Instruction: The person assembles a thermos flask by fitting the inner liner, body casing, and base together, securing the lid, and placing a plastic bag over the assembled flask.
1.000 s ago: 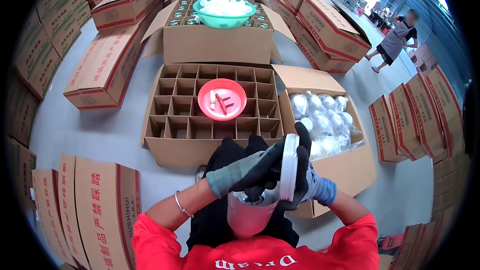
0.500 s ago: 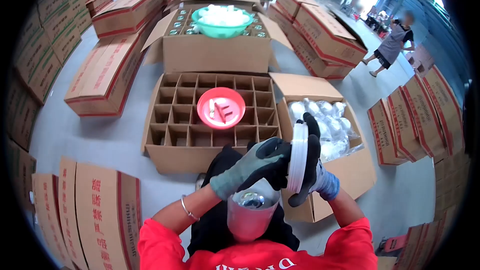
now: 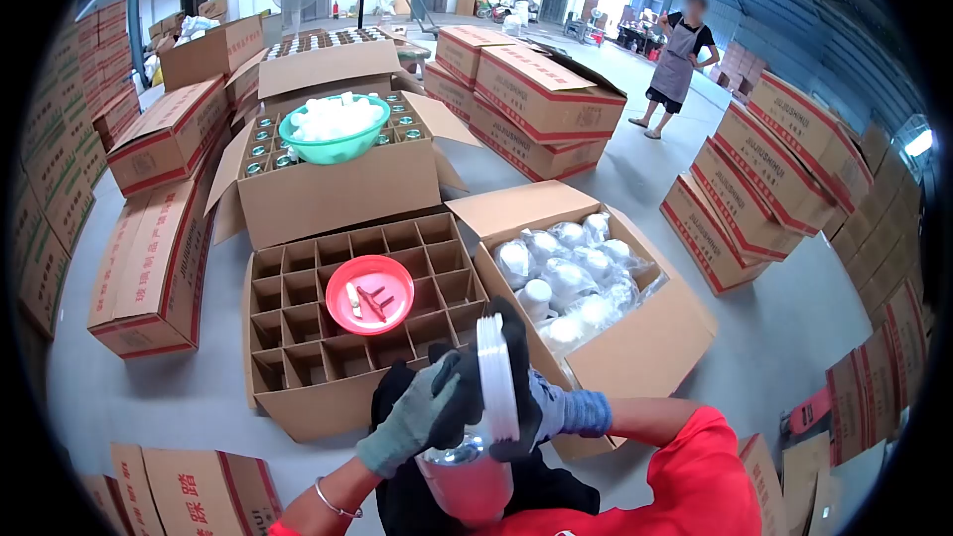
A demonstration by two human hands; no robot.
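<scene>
My right hand [image 3: 526, 387], in a dark-palmed glove with a blue cuff, grips a stack of white discs [image 3: 496, 377] held on edge. Against the left face of that stack, my left hand [image 3: 427, 412] has its gloved fingers bent; what they may hold is hidden. Under both hands a silvery cylindrical container [image 3: 469, 486] rests at my lap, its shiny top partly covered. In front stands a divided carton [image 3: 342, 392], and a red bowl [image 3: 369, 323] with small red and pale pieces sits on its dividers.
An open carton [image 3: 645, 347] of bagged white items is at the right. Behind, a green bowl [image 3: 338, 146] of white pieces rests on a carton [image 3: 338, 201] of glassware. Stacked boxes [image 3: 546, 99] line both sides. A person [image 3: 678, 60] in an apron stands at the back right.
The view has tilted up and turned right, bringing fans and the far wall into sight. My hands stay around the disc stack, with my left fingers against it.
</scene>
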